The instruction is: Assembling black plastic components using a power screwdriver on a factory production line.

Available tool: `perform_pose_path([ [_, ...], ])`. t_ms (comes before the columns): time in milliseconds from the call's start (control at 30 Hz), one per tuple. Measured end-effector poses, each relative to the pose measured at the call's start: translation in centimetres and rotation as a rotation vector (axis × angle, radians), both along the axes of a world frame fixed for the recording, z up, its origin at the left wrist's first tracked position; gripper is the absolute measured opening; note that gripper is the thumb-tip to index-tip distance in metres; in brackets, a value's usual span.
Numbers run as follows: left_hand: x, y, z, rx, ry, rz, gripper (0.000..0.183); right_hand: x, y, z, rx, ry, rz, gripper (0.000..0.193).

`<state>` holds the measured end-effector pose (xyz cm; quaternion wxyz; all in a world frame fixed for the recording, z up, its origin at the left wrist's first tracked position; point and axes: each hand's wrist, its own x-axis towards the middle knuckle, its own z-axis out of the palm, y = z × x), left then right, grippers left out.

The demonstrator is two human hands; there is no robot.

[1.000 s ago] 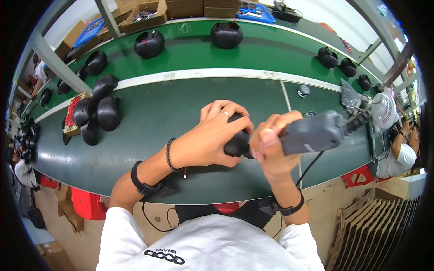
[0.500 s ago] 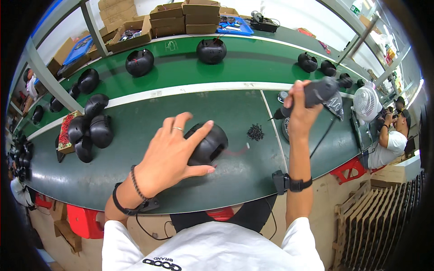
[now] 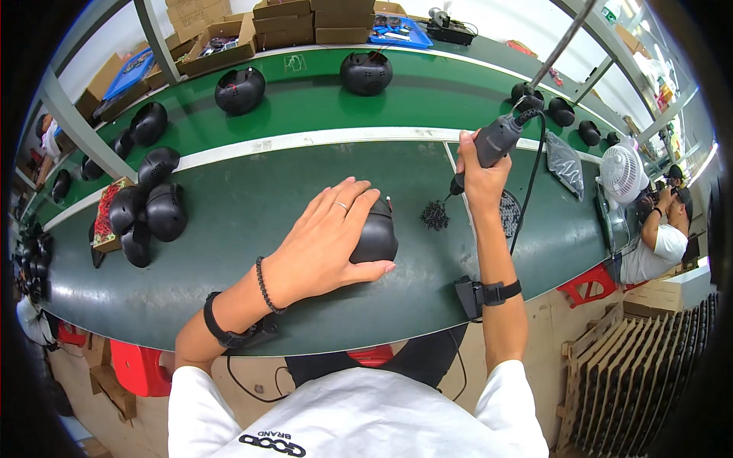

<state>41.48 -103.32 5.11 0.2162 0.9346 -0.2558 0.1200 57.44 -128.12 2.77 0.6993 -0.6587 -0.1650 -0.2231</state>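
Left hand (image 3: 328, 235) resting over a rounded black shell (image 3: 377, 237) on a green workbench (image 3: 267, 168), a person's right hand (image 3: 485, 182) grips a gray screwdriver (image 3: 498, 142) pointed at a pile of black screws (image 3: 435, 217) toward the shell's 2 o'clock; 4 black shells (image 3: 166, 212) cluster at its 9 o'clock.

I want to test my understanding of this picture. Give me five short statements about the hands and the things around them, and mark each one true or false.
1. The left hand rests on a rounded black plastic shell. True.
2. The right hand grips a dark grey, roughly cylindrical power screwdriver. True.
3. The screwdriver's tip touches the shell. False: it is close to the loose pile of small black screws.
4. That pile lies left of the shell. False: it lies right of the shell.
5. The round white fan is on the picture's left. False: the fan is on the right.
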Motion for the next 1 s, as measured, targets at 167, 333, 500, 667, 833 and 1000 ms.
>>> perform_pose_path([
  [167, 0.2, 0.1, -0.2, -0.109, -0.018, -0.047, 0.085, -0.9, -0.2, 0.9, 0.042, -0.017, -0.006, 0.015],
  [333, 0.2, 0.2, 0.5, -0.103, 0.011, -0.097, 0.074, -3.5, 0.2, 4.4, 0.218, -0.116, 0.004, 0.011],
  [500, 0.0, -0.1, 0.8, -0.167, 0.057, -0.139, 0.061, -8.3, 0.5, 7.5, 0.429, -0.096, 0.148, 0.012],
  [667, 0.4, -0.5, 0.4, -0.260, 0.090, -0.149, 0.051, -12.0, 0.8, 8.3, 0.490, -0.168, 0.265, 0.016],
  [833, 0.2, -0.7, 0.6, -0.316, 0.119, -0.194, 0.034, -13.8, 2.0, 8.9, 0.502, -0.201, 0.343, 0.017],
  [1000, 0.2, -0.8, 0.0, -0.361, 0.126, -0.228, 0.015, -14.4, 2.4, 8.8, 0.533, -0.169, 0.345, 0.018],
])
